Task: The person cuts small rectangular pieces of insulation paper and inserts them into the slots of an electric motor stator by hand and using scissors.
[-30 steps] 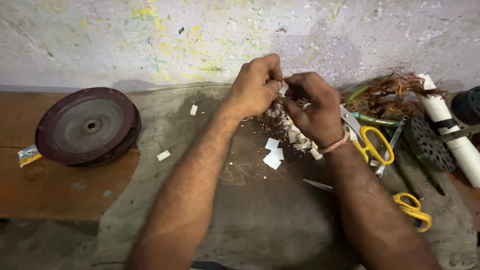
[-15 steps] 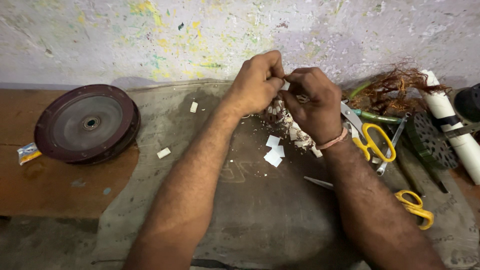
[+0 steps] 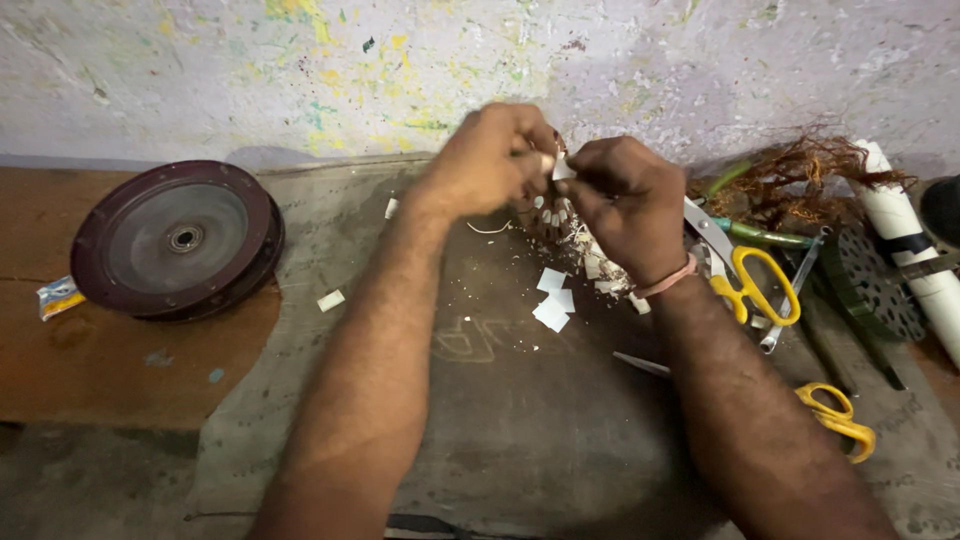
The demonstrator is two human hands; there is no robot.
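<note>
Both hands at the rear edge of the bench. Left hand [image 3: 490, 160] and right hand [image 3: 625, 205] closed, fingertips pinching a small white paper slip [image 3: 562, 170] above a round wound part [image 3: 575, 240] studded with similar white slips. Judged step: seating or pulling one slip at the part's top; next move likely calls for a fine, steady pinch along the slot. Loose paper pieces [image 3: 553, 300] just in front. Dark metal disc [image 3: 178, 240] near the left edge; yellow-handled scissors [image 3: 750, 285] and copper wire tangle [image 3: 800, 170] towards the right edge.
</note>
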